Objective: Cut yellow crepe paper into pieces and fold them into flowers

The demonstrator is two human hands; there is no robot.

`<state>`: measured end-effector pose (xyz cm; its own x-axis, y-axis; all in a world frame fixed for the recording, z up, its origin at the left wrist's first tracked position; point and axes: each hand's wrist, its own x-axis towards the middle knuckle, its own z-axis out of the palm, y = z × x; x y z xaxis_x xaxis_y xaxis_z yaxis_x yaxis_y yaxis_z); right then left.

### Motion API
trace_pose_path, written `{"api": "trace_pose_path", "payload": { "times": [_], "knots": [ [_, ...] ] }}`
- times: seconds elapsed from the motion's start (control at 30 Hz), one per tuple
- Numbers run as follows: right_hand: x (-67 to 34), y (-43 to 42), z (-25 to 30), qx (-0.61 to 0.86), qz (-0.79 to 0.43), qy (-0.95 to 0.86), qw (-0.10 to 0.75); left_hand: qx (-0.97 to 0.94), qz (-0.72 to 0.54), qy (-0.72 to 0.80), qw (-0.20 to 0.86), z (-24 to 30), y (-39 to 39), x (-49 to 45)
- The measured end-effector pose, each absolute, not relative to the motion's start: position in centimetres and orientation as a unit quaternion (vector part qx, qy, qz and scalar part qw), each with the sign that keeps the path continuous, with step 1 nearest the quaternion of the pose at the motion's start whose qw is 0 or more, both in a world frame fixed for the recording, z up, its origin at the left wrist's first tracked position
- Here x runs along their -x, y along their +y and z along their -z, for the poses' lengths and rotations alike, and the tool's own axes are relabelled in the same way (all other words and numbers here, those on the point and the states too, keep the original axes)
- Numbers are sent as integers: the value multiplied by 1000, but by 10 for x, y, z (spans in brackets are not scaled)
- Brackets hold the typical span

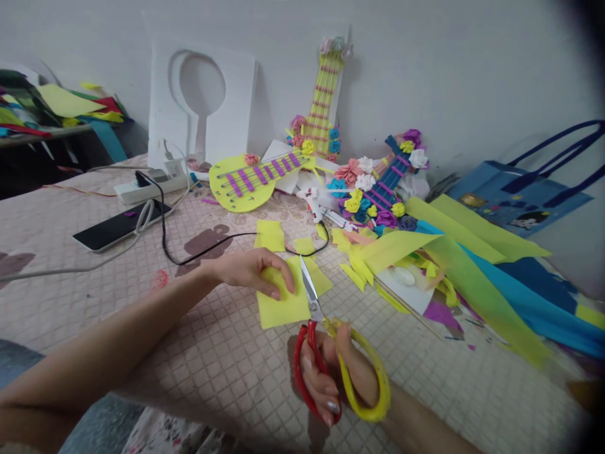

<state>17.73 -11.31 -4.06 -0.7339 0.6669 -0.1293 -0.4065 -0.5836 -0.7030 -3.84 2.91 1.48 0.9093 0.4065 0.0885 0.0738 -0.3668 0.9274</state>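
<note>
A square piece of yellow paper [282, 304] lies on the tablecloth under my left hand [258, 272]. The fingers of that hand curl over and pinch its upper part. In my right hand [326, 372] is a pair of scissors [307, 277], one handle red and the other yellow, with my thumb and fingers through the loops. The blades point away from me along the paper's right edge and look almost closed. More yellow squares [270, 236] lie just beyond my left hand.
A glue gun [312, 205] with a black cord rests behind the paper. Decorated paper guitars [255, 180] stand at the back near a white cut-out board [236, 101]. Left are a phone [121, 226] and a power strip [151, 186]; right, crepe strips [472, 277] and a blue bag [501, 189].
</note>
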Motion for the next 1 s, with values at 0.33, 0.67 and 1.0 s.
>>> {"api": "trace_pose_path", "payload": {
  "times": [0.33,0.67,1.0],
  "knots": [
    [-179,-116,36,216,-858,-341,317,-814,-130,153,544,-11,30,38],
    [-181,-113,48,232,-855,-332,324,-815,-123,142,548,-9,27,35],
    [-187,-94,26,409,-610,-387,557,-771,-192,220,566,-10,20,27]
  ]
}}
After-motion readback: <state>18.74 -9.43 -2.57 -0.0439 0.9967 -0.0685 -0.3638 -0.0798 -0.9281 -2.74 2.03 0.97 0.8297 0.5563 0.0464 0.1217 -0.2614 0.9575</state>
